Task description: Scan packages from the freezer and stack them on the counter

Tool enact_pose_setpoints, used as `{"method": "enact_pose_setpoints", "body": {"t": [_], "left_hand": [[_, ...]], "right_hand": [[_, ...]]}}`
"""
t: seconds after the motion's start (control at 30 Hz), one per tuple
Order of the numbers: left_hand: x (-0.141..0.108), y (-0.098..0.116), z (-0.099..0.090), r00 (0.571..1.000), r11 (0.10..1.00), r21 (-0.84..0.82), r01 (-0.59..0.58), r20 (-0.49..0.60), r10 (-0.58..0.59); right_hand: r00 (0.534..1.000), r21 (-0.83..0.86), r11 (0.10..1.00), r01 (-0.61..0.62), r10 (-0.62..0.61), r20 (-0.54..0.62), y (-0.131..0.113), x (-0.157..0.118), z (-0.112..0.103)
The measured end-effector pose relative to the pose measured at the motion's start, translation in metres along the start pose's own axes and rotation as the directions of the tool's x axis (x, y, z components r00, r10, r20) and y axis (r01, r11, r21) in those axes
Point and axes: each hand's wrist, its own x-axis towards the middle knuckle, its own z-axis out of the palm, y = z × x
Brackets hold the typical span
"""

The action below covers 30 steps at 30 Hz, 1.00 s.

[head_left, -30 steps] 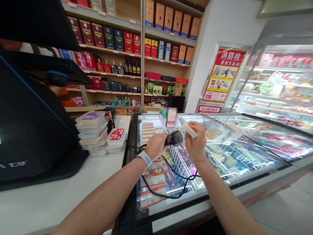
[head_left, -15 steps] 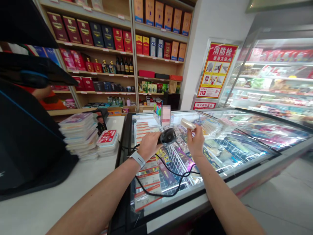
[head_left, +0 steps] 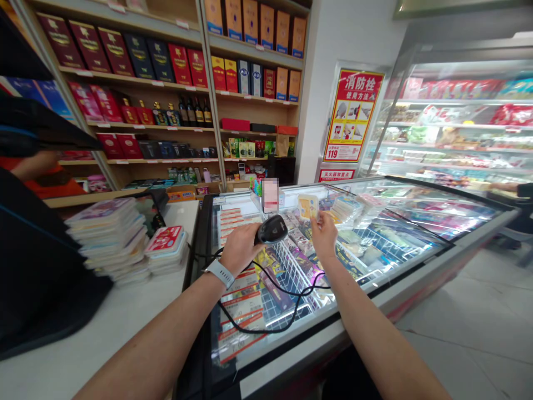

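Observation:
My left hand (head_left: 240, 248) is closed round the handle of a black barcode scanner (head_left: 273, 229), whose head points right over the glass. From the scanner a black cable (head_left: 291, 329) loops across the freezer top. Between the fingertips of my right hand (head_left: 325, 236) is a small clear plastic box (head_left: 308, 207) with yellowish contents, tilted up and facing me. It hangs in the air just right of the scanner, apart from it. Beyond my right hand, several similar clear boxes (head_left: 346, 210) lie stacked on the freezer glass.
Under my arms is a glass-topped chest freezer (head_left: 375, 291) with wire baskets and price tags inside. On the white counter (head_left: 137, 322) at left stand a tall stack of plastic boxes (head_left: 108, 236) and a shorter stack (head_left: 166, 248). A person's arm (head_left: 31, 166) shows far left.
The box in my right hand has turned from edge-on to show its broad face. The scanner stays in my left hand. My view has shifted to the right.

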Motion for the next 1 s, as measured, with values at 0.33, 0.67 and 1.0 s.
{"method": "enact_pose_setpoints", "body": {"t": [0.33, 0.67, 1.0], "left_hand": [[0.0, -0.002, 0.0, 1.0, 1.0, -0.021, 0.017, 0.024, -0.016], [0.0, -0.002, 0.001, 1.0, 1.0, -0.012, 0.021, -0.001, -0.021], [0.0, -0.007, 0.005, 0.999, 0.999, -0.006, 0.035, -0.017, -0.035]], "right_hand": [[0.995, 0.153, 0.985, -0.08, 0.069, 0.075, 0.012, -0.003, 0.007], [0.98, 0.162, 0.973, -0.167, 0.146, 0.134, 0.019, -0.002, 0.011], [0.982, 0.135, 0.976, -0.168, 0.153, 0.111, 0.016, 0.0, 0.008]]}}
